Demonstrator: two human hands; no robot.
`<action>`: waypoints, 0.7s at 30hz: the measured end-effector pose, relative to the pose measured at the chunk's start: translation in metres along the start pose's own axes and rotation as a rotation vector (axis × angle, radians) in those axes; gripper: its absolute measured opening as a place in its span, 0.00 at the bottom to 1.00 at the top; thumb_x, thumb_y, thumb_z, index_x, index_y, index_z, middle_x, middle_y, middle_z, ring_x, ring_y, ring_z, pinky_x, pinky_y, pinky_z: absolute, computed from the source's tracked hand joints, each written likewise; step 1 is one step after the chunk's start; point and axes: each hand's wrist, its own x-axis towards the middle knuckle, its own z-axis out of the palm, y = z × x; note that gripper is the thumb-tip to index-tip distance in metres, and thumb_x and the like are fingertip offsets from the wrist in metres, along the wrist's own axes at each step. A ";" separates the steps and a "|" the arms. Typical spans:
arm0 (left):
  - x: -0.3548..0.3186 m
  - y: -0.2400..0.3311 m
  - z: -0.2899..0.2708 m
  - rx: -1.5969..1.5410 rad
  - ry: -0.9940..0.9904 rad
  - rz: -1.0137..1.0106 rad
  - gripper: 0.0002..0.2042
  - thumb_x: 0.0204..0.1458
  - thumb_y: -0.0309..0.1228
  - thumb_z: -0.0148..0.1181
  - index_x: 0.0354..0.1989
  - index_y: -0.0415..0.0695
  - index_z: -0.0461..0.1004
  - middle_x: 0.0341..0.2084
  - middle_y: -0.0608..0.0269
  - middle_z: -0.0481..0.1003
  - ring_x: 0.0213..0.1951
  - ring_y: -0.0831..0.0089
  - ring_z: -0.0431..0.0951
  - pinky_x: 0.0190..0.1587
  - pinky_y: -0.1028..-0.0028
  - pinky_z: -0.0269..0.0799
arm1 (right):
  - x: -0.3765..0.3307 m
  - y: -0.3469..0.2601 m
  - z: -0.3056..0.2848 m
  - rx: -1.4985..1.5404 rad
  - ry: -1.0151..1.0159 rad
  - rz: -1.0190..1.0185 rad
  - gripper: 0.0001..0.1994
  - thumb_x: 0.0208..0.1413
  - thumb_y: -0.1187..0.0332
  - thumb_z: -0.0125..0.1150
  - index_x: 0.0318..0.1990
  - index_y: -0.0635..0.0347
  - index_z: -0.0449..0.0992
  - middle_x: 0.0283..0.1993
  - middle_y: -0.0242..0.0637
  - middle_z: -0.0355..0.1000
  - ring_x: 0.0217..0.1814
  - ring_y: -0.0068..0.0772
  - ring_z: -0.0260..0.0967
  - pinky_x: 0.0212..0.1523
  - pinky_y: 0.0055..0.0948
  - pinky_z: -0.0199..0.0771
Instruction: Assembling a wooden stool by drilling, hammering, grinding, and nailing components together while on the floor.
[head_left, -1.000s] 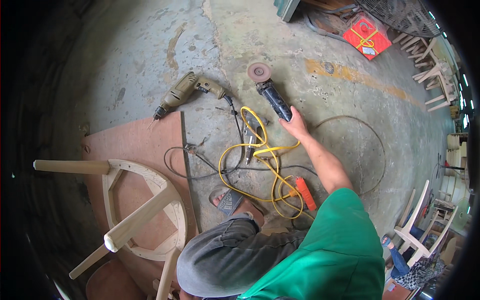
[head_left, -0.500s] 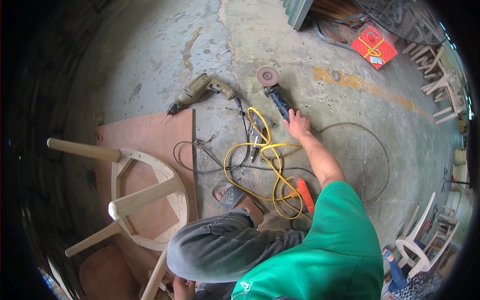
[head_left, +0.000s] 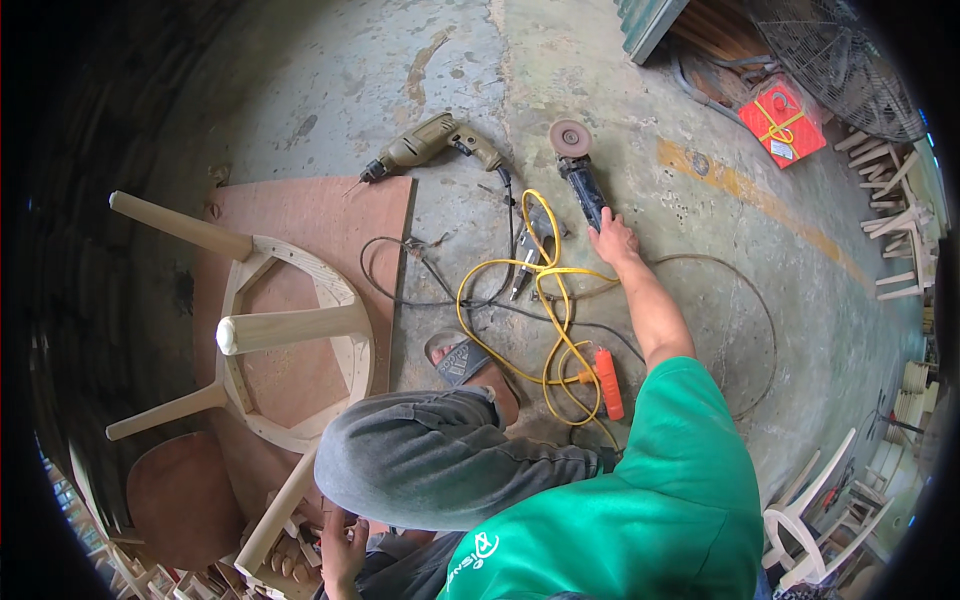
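My right hand [head_left: 614, 240] is closed round the rear end of a dark angle grinder [head_left: 582, 187], which lies on the concrete floor with its round disc [head_left: 571, 138] at the far end. Beside my knee at the lower left is my left hand [head_left: 343, 553], thumb and fingers apart, with nothing visible in it; the knee hides part of it. Close by stands an upturned wooden stool frame [head_left: 290, 330], its legs sticking up, on a reddish-brown board [head_left: 330, 215]. An olive power drill [head_left: 425, 143] lies left of the grinder.
Yellow cord [head_left: 552, 300] loops over a dark tool [head_left: 532, 250] between my foot and the grinder. An orange socket block [head_left: 609, 384] lies by my right sleeve. A red box [head_left: 783, 123] and a large fan [head_left: 840, 65] stand at the far right, near wooden frames [head_left: 900, 230].
The view has shifted, so the floor things sit further right and higher. My right hand stays on the grinder. More of my left hand shows beside the knee.
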 end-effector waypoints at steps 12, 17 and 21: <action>-0.002 0.007 0.000 0.024 0.013 0.049 0.19 0.52 0.26 0.59 0.53 0.39 0.70 0.38 0.51 0.77 0.38 0.62 0.79 0.40 0.67 0.73 | -0.005 -0.006 -0.003 0.001 -0.033 0.025 0.24 0.59 0.50 0.55 0.55 0.52 0.57 0.53 0.52 0.66 0.53 0.58 0.72 0.49 0.56 0.73; 0.000 0.017 0.001 0.034 0.019 0.057 0.19 0.51 0.25 0.59 0.53 0.39 0.70 0.39 0.50 0.76 0.39 0.62 0.79 0.41 0.67 0.73 | -0.004 -0.004 -0.003 0.009 -0.019 0.028 0.24 0.59 0.50 0.55 0.55 0.52 0.57 0.54 0.52 0.66 0.53 0.58 0.72 0.50 0.56 0.73; 0.000 0.012 0.001 0.037 0.015 0.045 0.18 0.51 0.26 0.59 0.51 0.38 0.70 0.41 0.48 0.76 0.41 0.58 0.78 0.43 0.65 0.72 | -0.006 -0.006 -0.003 0.006 -0.013 0.028 0.24 0.59 0.50 0.55 0.55 0.52 0.57 0.54 0.52 0.66 0.53 0.58 0.72 0.50 0.55 0.73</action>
